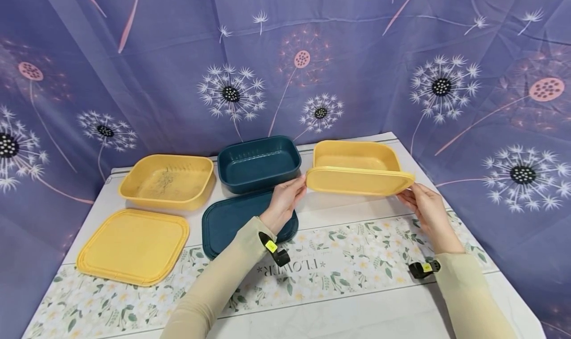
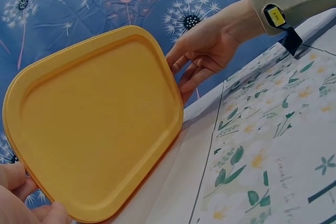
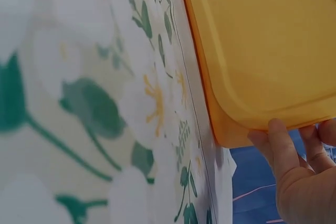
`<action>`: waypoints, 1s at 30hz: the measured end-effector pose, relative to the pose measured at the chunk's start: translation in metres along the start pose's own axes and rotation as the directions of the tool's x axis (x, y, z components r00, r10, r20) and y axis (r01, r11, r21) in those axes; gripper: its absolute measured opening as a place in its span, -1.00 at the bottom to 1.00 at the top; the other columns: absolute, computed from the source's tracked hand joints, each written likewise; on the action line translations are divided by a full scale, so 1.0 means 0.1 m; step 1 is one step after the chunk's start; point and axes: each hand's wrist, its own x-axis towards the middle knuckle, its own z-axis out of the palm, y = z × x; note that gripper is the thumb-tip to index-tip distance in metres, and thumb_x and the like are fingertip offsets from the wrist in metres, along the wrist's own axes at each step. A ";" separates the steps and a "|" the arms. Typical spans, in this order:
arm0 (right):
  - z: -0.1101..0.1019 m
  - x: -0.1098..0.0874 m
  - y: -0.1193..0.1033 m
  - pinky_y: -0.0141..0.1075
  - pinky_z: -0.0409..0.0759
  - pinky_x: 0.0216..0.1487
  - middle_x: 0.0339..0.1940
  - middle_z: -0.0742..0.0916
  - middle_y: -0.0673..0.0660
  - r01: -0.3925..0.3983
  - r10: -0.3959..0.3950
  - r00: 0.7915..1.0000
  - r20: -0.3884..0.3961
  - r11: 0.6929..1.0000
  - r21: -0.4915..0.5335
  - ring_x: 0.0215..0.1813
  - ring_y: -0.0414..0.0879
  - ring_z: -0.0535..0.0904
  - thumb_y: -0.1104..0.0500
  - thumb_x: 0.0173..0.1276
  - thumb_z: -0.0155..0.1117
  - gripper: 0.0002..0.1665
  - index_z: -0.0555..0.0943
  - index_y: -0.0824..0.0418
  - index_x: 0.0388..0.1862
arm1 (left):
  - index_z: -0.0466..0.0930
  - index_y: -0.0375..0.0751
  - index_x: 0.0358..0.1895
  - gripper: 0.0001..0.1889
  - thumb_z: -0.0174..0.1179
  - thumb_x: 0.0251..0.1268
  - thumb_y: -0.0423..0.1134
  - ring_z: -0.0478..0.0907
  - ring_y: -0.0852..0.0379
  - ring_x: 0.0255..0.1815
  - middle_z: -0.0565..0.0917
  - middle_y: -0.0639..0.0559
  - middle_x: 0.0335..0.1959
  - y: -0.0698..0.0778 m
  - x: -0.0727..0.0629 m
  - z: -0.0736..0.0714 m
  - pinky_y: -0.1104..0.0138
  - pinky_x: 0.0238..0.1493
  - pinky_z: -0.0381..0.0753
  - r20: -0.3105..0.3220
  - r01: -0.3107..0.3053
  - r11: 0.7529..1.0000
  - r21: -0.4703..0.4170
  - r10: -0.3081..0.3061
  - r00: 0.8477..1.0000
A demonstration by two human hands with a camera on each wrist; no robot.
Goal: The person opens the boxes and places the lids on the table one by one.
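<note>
Both hands hold a yellow lid (image 1: 360, 181) by its two short ends. It is tilted up in front of a yellow rectangular container (image 1: 357, 153), hiding much of that container's near side. My left hand (image 1: 285, 200) pinches the lid's left end, near the dark teal lid on the table. At the right end, the fingers of my right hand (image 1: 426, 207) grip the edge, with the thumb side toward the rim. The left wrist view gives the lid's broad face (image 2: 100, 124) with its raised border. In the right wrist view, fingertips (image 3: 278, 129) press on its corner.
A dark teal container (image 1: 260, 163) stands at the back middle, with a teal lid (image 1: 232, 220) before it. At the left, another yellow container (image 1: 167, 180) sits behind a yellow lid (image 1: 134, 245). A floral runner (image 1: 348, 264) crosses the table, and a purple curtain (image 1: 366, 56) hangs behind.
</note>
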 end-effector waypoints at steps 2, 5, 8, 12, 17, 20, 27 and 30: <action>0.01 0.00 0.01 -0.42 0.67 -0.08 -0.30 0.80 0.02 -0.001 0.001 1.000 -0.006 1.000 -0.007 -0.19 -0.22 0.76 0.11 0.59 0.12 -0.73 0.75 -0.04 -0.23 | 0.67 -0.42 0.13 -0.68 0.29 0.40 -0.32 0.62 0.11 -0.07 0.68 -0.02 -0.21 -0.01 0.00 0.00 0.36 0.13 0.61 -0.004 0.002 1.000 -0.011 -0.002 1.000; 0.03 0.00 0.02 -0.43 0.66 -0.07 -0.29 0.80 0.01 0.002 -0.002 1.000 -0.004 1.000 -0.008 -0.18 -0.23 0.76 0.12 0.59 0.10 -0.72 0.75 -0.05 -0.23 | 0.65 -0.44 0.14 -0.68 0.28 0.41 -0.35 0.63 0.14 -0.10 0.71 -0.03 -0.19 -0.01 0.00 0.00 0.35 0.13 0.61 -0.011 0.006 0.998 -0.060 -0.006 1.000; 0.05 0.01 0.03 -0.44 0.66 -0.04 -0.28 0.80 0.01 0.001 -0.001 1.000 0.000 1.000 0.003 -0.16 -0.23 0.75 0.14 0.60 0.08 -0.70 0.75 -0.04 -0.23 | 0.64 -0.44 0.16 -0.67 0.27 0.40 -0.40 0.64 0.18 -0.14 0.74 -0.06 -0.14 -0.03 0.00 -0.01 0.34 0.15 0.60 -0.021 0.015 0.992 -0.123 -0.017 1.000; 0.06 0.02 0.04 -0.44 0.65 -0.03 -0.29 0.80 0.02 -0.016 0.016 1.000 -0.007 1.000 0.024 -0.17 -0.24 0.75 0.17 0.61 0.05 -0.67 0.76 -0.01 -0.25 | 0.64 -0.40 0.17 -0.67 0.28 0.38 -0.42 0.65 0.20 -0.17 0.75 -0.04 -0.13 -0.04 0.00 -0.01 0.34 0.15 0.60 -0.033 0.046 0.982 -0.181 -0.053 0.998; 0.05 0.01 0.04 -0.45 0.64 -0.02 -0.28 0.79 0.01 -0.031 0.031 0.999 -0.010 0.999 0.035 -0.17 -0.25 0.75 0.17 0.61 0.07 -0.68 0.76 0.00 -0.24 | 0.65 -0.38 0.16 -0.68 0.28 0.37 -0.43 0.60 0.15 -0.17 0.72 -0.02 -0.21 -0.05 0.01 -0.02 0.33 0.18 0.59 -0.021 0.098 0.964 -0.248 -0.107 0.994; 0.04 0.00 0.04 -0.44 0.63 0.02 -0.26 0.79 0.01 -0.033 0.032 0.999 0.007 0.999 0.024 -0.14 -0.25 0.75 0.18 0.61 0.07 -0.70 0.75 0.00 -0.20 | 0.68 -0.38 0.11 -0.72 0.28 0.37 -0.43 0.58 0.11 -0.12 0.70 -0.05 -0.21 -0.05 0.01 -0.02 0.32 0.19 0.58 -0.019 0.120 0.954 -0.273 -0.130 0.991; 0.01 -0.02 0.05 -0.41 0.61 0.08 -0.24 0.78 0.01 -0.045 0.045 0.998 0.041 0.999 0.021 -0.11 -0.25 0.74 0.22 0.64 -0.01 -0.68 0.71 0.04 -0.15 | 0.70 -0.38 0.02 -0.79 0.28 0.37 -0.44 0.58 0.04 0.03 0.70 -0.10 -0.15 -0.07 -0.01 -0.01 0.30 0.22 0.56 -0.022 0.141 0.946 -0.292 -0.154 0.988; 0.00 -0.02 0.06 -0.40 0.57 0.14 -0.21 0.79 0.00 -0.055 0.054 0.997 0.057 0.998 0.033 -0.09 -0.26 0.73 0.22 0.65 -0.06 -0.66 0.70 0.07 -0.10 | 0.70 -0.38 0.03 -0.79 0.27 0.38 -0.44 0.59 0.04 0.03 0.71 -0.09 -0.18 -0.06 -0.02 -0.01 0.30 0.23 0.55 -0.018 0.150 0.943 -0.298 -0.163 0.986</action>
